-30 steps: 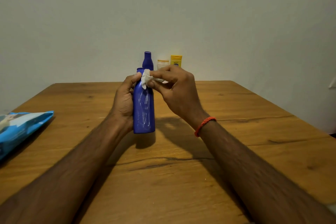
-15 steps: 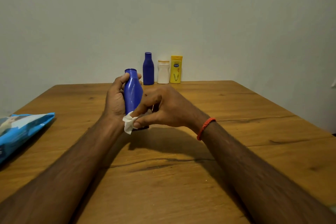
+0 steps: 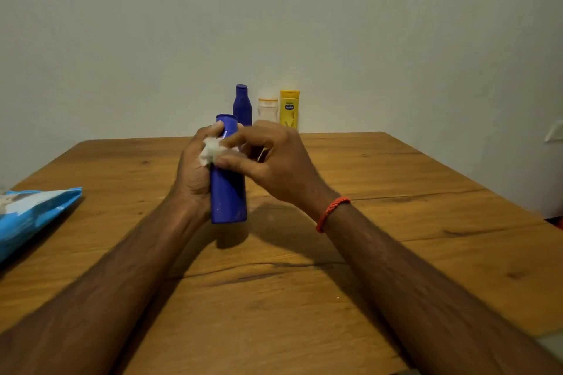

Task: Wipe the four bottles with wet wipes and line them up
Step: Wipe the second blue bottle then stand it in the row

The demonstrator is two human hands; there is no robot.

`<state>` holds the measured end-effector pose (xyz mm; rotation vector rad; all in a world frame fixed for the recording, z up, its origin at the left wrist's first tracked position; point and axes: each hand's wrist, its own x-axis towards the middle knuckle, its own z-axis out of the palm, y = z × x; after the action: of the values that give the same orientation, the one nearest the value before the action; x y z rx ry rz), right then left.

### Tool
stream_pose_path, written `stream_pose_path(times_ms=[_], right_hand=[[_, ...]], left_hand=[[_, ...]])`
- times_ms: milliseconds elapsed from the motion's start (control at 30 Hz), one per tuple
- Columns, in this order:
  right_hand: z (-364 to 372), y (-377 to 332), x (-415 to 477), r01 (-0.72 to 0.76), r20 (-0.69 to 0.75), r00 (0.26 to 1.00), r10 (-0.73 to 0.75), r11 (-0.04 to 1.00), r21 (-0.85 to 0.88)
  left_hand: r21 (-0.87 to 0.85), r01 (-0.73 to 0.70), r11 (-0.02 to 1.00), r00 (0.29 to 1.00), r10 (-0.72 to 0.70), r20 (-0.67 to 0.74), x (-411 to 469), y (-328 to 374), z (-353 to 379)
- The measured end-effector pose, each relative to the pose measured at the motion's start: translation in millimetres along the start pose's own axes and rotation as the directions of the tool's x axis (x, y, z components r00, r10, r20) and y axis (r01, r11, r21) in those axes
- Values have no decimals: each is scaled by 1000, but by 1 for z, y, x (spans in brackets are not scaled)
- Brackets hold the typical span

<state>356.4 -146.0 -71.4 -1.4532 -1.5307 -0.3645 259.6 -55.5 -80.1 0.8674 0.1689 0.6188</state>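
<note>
My left hand [image 3: 195,173] grips a tall blue bottle [image 3: 229,192], held upright just above the wooden table [image 3: 304,298]. A crumpled white wet wipe [image 3: 210,153] is pinched in the fingers of my right hand [image 3: 274,167] and pressed against the bottle's upper left side. Three more bottles stand in a row against the wall at the table's far edge: a blue bottle [image 3: 242,105], a white bottle [image 3: 268,109] and a yellow bottle [image 3: 289,109].
A blue pack of wet wipes [image 3: 33,216] lies at the table's left edge. A grey wall rises right behind the row of bottles. An orange band circles my right wrist [image 3: 332,213].
The wipe has slid from the bottle's base up to its upper part. The bottle has swung from tilted left back to upright.
</note>
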Motion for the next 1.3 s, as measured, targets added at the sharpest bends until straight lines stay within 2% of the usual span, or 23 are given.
stream_pose_path(times_ms=[67,167,233,300,367,567,700,767,833,900,1000,1133,1233,1300], right_hand=[[0,-5,-1,71,219,973,-68,997,-6],[-1,-12,1,80,550,835,-29,994,-70],[-5,-13,2,53,636,772,11,995,-82],[-12,-11,4,23,659,751,36,996,-81],[-20,-7,4,-15,648,759,66,996,-84],[-27,7,3,-144,514,846,141,989,-35],[-23,8,2,-100,476,874,93,995,-10],[-20,11,2,-65,342,938,65,998,-9],[-18,15,3,-46,157,986,51,998,-33],[-17,18,5,-63,-14,998,62,997,-50],[-17,19,7,-145,-185,971,149,989,32],[-17,17,5,-227,-130,956,262,945,234],[-18,16,5,-227,-72,967,246,952,204],[-20,14,5,-216,19,976,216,957,192]], left_hand=[[-12,7,1000,1000,-7,-7,2,5,-2],[64,-52,997,996,57,-72,6,7,-7],[99,-80,992,990,90,-104,6,6,-8],[103,-93,990,988,105,-115,6,6,-7],[94,-97,991,987,108,-120,6,6,-5],[84,-85,993,990,93,-101,7,7,-8],[109,-27,994,994,39,-107,7,9,-12],[90,21,996,998,-15,-68,6,11,-12],[143,7,990,996,5,-84,7,11,-12],[237,-49,970,993,74,-97,8,8,-9],[403,-134,906,988,154,-17,8,5,-3],[463,-163,871,984,179,10,8,5,1],[450,-129,884,987,158,-28,11,4,-4],[407,-58,912,991,101,-84,13,4,-10]])
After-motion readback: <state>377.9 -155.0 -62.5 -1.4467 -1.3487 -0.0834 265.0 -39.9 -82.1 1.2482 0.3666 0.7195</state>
